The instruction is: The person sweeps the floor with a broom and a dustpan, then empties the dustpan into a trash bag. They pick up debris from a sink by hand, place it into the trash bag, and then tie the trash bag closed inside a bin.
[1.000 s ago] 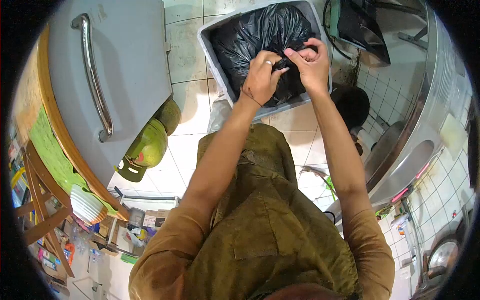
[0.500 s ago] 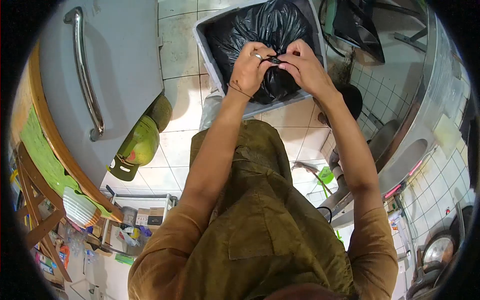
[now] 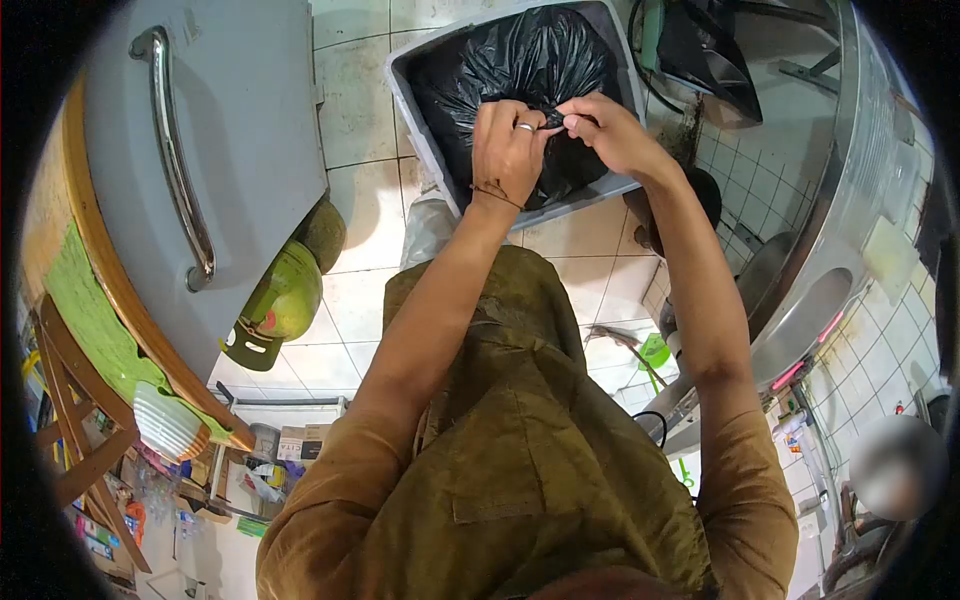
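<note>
Knotting the bag in the bin.
Left hand and right hand pinch its neck by the near rim; knot seems unfinished.

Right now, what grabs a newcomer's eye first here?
The left hand and right hand pinch the gathered neck of a black bin bag at top centre. The bag sits in a grey bin on the tiled floor. To the left is a grey door with a green gas cylinder by its lower edge.
</note>
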Demonstrator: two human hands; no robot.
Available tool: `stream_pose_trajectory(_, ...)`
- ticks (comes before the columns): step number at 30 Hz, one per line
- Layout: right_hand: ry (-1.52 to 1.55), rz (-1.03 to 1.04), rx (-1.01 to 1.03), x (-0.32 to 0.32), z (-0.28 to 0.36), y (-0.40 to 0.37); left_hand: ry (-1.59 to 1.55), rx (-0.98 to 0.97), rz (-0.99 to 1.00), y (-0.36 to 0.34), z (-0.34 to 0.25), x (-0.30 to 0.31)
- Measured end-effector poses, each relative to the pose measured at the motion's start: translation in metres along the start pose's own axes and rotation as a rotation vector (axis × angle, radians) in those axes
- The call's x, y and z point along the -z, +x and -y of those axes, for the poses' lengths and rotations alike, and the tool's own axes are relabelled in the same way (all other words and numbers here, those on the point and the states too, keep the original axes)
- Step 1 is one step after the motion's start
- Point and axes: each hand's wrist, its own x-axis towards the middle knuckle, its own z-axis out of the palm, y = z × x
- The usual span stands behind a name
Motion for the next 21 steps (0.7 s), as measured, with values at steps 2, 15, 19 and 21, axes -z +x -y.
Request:
stream_pose_trajectory(2, 0.163, -0.001, -0.077, 0.009, 0.003, 0.001, 0.141, -0.043, -0.011, 0.003, -0.002, 0.001)
stream_pose_trajectory(15, -0.356, -0.621, 0.021, 0.014, -0.012, -0.003, 0.070, 0.229, 0.090, -0.027, -0.001, 0.033)
stream_pose_trajectory(19, -0.225, -0.861, -0.275, 0.010, -0.058, -0.074, 0.160, 0.401, 0.071, -0.055, 0.024, 0.084)
stream_pose_trajectory(21, -0.220, -0.882, -0.377, -0.018, -0.097, -0.108, 0.112, 0.531, -0.002, -0.069, 0.046, 0.101)
